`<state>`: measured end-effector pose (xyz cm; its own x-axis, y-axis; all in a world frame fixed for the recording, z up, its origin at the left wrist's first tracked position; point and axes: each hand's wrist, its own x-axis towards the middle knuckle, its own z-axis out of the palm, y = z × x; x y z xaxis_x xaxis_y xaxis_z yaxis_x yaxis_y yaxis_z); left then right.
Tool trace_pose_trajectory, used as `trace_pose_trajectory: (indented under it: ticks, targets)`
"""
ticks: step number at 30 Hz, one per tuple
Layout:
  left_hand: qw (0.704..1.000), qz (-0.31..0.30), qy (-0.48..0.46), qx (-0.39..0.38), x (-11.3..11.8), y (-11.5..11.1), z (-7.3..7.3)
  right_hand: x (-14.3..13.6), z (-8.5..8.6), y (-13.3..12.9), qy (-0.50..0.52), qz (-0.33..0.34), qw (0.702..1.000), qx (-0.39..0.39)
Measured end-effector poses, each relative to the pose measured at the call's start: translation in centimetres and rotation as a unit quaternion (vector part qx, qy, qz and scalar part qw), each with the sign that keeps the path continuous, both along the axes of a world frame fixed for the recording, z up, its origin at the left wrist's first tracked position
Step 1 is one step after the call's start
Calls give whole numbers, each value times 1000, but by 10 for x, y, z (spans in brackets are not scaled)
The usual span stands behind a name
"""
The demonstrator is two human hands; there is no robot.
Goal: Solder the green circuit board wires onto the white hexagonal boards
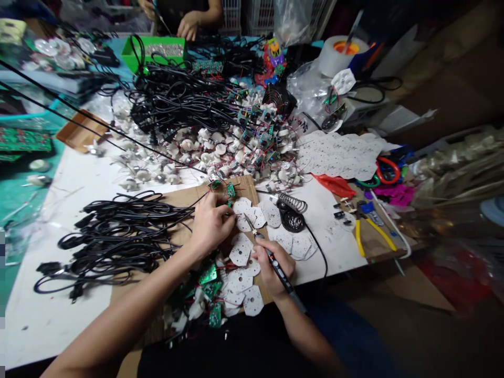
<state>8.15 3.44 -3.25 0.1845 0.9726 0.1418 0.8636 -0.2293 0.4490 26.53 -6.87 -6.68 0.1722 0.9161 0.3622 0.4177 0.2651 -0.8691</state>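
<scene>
My right hand [273, 262] is wrapped round a dark soldering iron [280, 273]. The iron's metal tip points up and left over a white circuit plate [243, 221]. Just left of that plate is my left hand [212, 220], its fingers curled and pinched together; what they grip is too small to make out. A small green circuit board [230, 190] with thin wires lies beside its fingertips. More white plates [241, 249] are spread below and right of the iron's tip. Brown cardboard [173, 198] lies under the work.
Bundled black cables [129, 236] lie at the left. Behind are piled white parts [212, 152] and a green bin [163, 50]. A coiled iron stand [292, 212] and yellow-handled pliers [376, 231] lie right. Another person's hand [189, 25] shows at the top.
</scene>
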Motion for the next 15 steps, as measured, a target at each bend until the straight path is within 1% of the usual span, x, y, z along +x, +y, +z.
trace_pose_trajectory:
  ticks: [5,10,15]
  targets:
    - [1000,-17,-24,2,-5,1,-3,0,2,0,6,6,1000,-12]
    - [998,-39,-47,-1,-10,2,-4,1,2,1,7,16,1000,-7]
    - [998,-49,-42,4,-11,0,-5,2,4,2,-1,26,1000,-13]
